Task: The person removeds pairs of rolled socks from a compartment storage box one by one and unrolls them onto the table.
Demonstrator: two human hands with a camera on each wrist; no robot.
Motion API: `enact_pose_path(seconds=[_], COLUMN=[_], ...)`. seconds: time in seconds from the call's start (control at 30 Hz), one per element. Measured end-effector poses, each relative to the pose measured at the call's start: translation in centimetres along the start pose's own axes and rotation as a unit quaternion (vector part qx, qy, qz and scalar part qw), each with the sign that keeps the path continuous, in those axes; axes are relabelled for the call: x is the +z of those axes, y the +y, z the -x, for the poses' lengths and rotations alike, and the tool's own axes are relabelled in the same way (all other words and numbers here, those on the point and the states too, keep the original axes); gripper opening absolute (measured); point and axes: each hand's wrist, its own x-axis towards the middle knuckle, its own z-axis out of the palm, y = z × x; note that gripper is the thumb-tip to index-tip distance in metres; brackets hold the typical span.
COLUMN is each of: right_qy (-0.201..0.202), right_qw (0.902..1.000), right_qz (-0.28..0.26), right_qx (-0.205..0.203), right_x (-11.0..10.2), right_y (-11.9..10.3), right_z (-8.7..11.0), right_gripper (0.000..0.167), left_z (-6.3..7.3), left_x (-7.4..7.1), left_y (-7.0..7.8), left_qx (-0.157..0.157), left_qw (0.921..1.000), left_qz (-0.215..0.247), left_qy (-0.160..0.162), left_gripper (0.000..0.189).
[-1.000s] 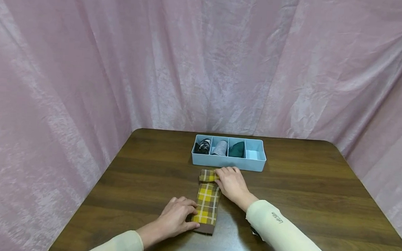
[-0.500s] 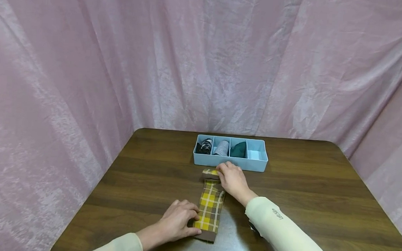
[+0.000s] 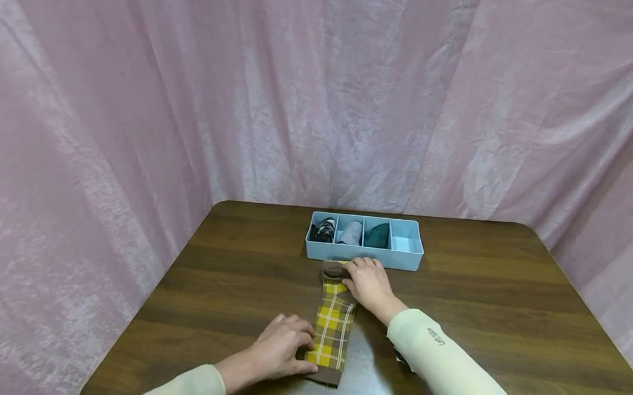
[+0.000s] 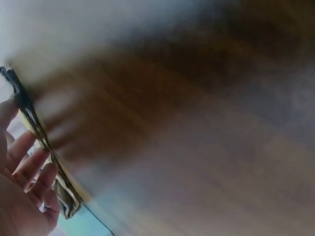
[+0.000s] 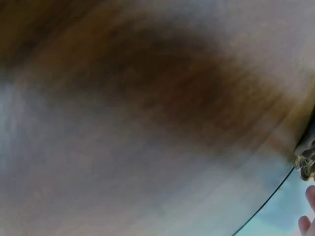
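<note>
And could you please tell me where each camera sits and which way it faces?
Head: worn on the head, facing forward and down at the brown wooden table and yellow-and-brown plaid fabric sock; left hand, right hand and pale cream sleeves show.
Left wrist: on that wrist, looking across the blurred table; left fingers show at the left edge.
Right wrist: on that wrist, looking across the blurred table; right fingertips show at lower right.
Head and left wrist share the left hand and sock.

A blue box (image 3: 364, 255) blocks the right hand (image 3: 371, 284) ahead; rightward, table (image 3: 483, 301) leaves room.
</note>
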Motion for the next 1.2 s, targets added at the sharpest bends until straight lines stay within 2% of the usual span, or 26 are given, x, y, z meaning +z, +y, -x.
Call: enact_pose_path(seconds=[0.07,0.2,0.27,0.33,0.5,0.7,0.83,0.93,1.0,1.07,1.13,1.2], right_qy=[0.026,0.066,0.058,0.032,-0.047,-0.079,-0.128,-0.146,-0.139,-0.113,-0.071,-0.036], right_qw=[0.9995,0.9931,0.9900,0.9904,0.9948,0.9948,0.9908,0.9880,0.9891,0.9926,0.9962,0.9954], right_qz=[-0.011,-0.027,-0.019,-0.007,0.004,0.032,0.041,0.049,0.048,0.045,0.031,0.019], right_qx=[-0.014,-0.093,-0.127,-0.134,-0.090,-0.055,-0.015,0.003,0.005,-0.005,-0.040,-0.087], right_x=[-0.03,-0.23,-0.40,-0.52,-0.66,-0.30,-0.16,-0.11,-0.04,0.03,0.06,-0.02], right_y=[0.03,0.03,-0.03,-0.14,-0.41,-0.36,-0.42,-0.47,-0.51,-0.57,-0.64,-0.82], right_z=[-0.03,-0.23,-0.32,-0.36,-0.10,0.05,-0.03,-0.16,-0.24,-0.32,-0.36,-0.44], right_gripper=[0.015,0.006,0.012,0.019,0.033,0.043,0.055,0.059,0.059,0.054,0.041,0.028], left_z=[0.07,0.14,0.15,0.16,0.19,0.20,0.26,0.27,0.26,0.26,0.23,0.21], left_x=[0.00,-0.02,-0.02,-0.05,-0.07,0.02,0.01,0.00,-0.01,0.01,0.05,0.07], left_y=[0.09,0.18,0.16,0.14,0.09,0.02,-0.07,-0.11,-0.12,-0.11,-0.11,-0.12], left_qx=[0.005,0.004,0.004,0.005,0.017,0.017,0.013,0.013,0.013,0.015,0.018,0.019], left_qw=[1.0000,1.0000,1.0000,1.0000,0.9999,0.9999,0.9999,0.9999,0.9999,0.9999,0.9998,0.9998], left_qz=[0.001,0.003,0.002,0.003,0.001,0.002,0.005,0.008,0.009,0.008,0.005,0.003], left_qy=[-0.003,-0.005,-0.003,-0.002,-0.002,0.001,-0.002,-0.004,-0.004,-0.002,0.002,0.002], left_gripper=[0.038,0.037,0.037,0.036,0.037,0.037,0.037,0.038,0.037,0.037,0.037,0.037])
